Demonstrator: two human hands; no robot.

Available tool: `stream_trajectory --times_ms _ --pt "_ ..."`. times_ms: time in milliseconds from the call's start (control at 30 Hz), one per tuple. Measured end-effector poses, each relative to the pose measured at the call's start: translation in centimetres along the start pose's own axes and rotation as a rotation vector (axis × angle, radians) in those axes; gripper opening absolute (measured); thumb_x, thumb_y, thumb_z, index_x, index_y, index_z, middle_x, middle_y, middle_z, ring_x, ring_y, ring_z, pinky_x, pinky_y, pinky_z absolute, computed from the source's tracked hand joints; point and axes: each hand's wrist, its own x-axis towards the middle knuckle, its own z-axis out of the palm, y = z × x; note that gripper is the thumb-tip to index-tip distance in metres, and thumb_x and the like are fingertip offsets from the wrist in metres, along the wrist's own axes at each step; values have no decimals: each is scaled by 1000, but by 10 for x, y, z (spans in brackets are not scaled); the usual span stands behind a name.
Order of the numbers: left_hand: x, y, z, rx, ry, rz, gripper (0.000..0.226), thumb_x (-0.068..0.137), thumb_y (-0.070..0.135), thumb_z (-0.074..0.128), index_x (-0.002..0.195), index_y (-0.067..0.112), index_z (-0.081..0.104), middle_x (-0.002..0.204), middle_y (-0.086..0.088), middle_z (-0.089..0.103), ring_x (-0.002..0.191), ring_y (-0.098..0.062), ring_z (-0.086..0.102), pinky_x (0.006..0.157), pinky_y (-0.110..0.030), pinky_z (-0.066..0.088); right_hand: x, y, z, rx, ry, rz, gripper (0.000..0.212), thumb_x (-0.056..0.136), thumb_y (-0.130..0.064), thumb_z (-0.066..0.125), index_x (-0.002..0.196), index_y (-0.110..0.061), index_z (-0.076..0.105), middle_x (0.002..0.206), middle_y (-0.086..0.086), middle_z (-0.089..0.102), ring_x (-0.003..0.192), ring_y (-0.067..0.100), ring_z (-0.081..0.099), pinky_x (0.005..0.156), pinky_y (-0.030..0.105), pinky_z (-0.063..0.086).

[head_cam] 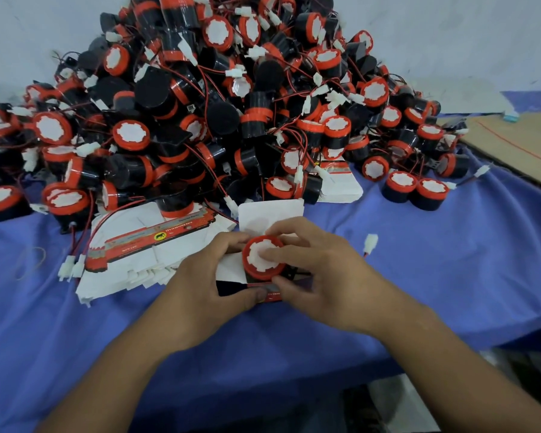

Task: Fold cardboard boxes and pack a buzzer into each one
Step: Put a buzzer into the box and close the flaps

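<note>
A black buzzer with a red rim and white face (256, 260) stands partway inside a small folded cardboard box (231, 270) on the blue cloth. My left hand (200, 285) grips the box from the left, thumb on its near edge. My right hand (319, 270) holds the buzzer, with fingers over its white face and thumb at its near side. The box's white top flap (270, 217) stands open behind the buzzer. A stack of flat, unfolded boxes (138, 254) with red printed bands lies to the left.
A big heap of buzzers (216, 104) with red wires and white plugs fills the back of the table. A loose white plug (370, 242) lies right of my hands. A brown cardboard sheet (519, 145) lies at the far right. The table's front edge (388, 364) is near.
</note>
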Motion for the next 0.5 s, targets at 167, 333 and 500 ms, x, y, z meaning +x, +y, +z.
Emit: stream_trajectory --times_ms 167,333,500 --pt "1 -5 2 6 -17 46 64 75 51 80 132 51 49 130 33 55 119 9 53 92 -3 37 2 -3 0 -20 -6 49 26 96 -16 68 120 -7 72 129 5 61 108 17 62 90 31 51" --pt "1 -10 4 67 -25 65 66 79 56 74 138 55 44 134 32 52 125 6 49 99 -10 39 2 -10 6 -176 -98 84 26 99 -38 59 108 -17 74 131 -4 53 113 19 47 97 40 41" --pt "0 -13 7 109 -14 62 66 77 66 67 138 56 42 134 31 51 126 3 48 102 -23 39 6 -13 -1 -179 -182 206 34 101 -43 53 110 -18 75 121 0 50 104 17 52 90 36 46"
